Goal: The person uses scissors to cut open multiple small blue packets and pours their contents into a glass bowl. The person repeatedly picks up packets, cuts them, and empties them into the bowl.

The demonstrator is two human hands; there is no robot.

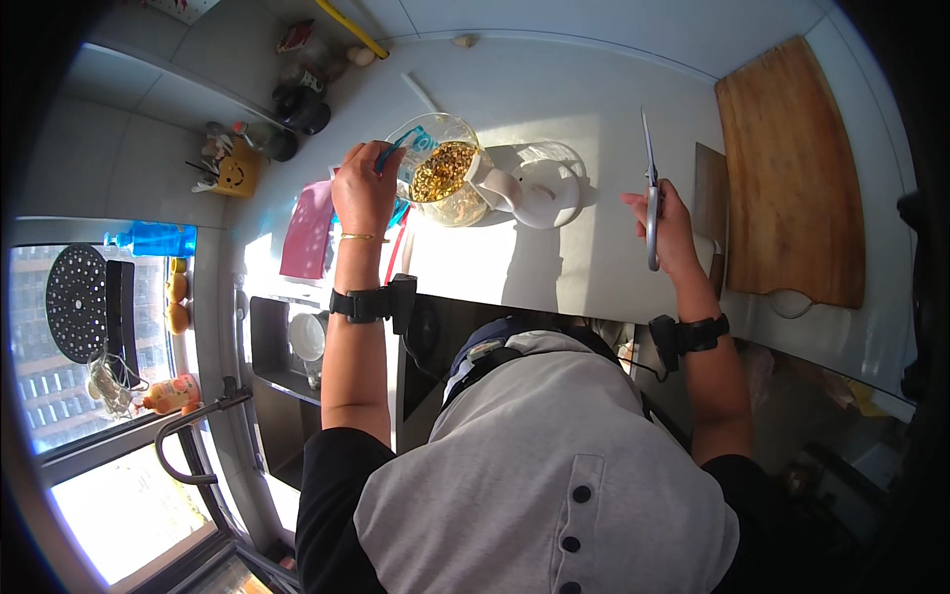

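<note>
My left hand [365,185] pinches the edge of a blue and clear plastic bag [415,147] at the left rim of a glass jug. The glass jug [454,214] has a white handle and holds brown and yellow grains or chopped bits. Whether the bag still contains anything cannot be told. My right hand [668,226] grips a pair of scissors [652,185] by the grey handles, its blades pointing away from me, well right of the jug. Between the jug and my right hand, a round white lid [548,194] lies on the counter.
At the right, a knife [710,193] lies beside a wooden cutting board [798,178]. Left of the jug is a pink packet [308,230]. Dark bottles [300,108] and a yellow utensil holder [239,169] stand farther left, with a sink [278,356] nearer me.
</note>
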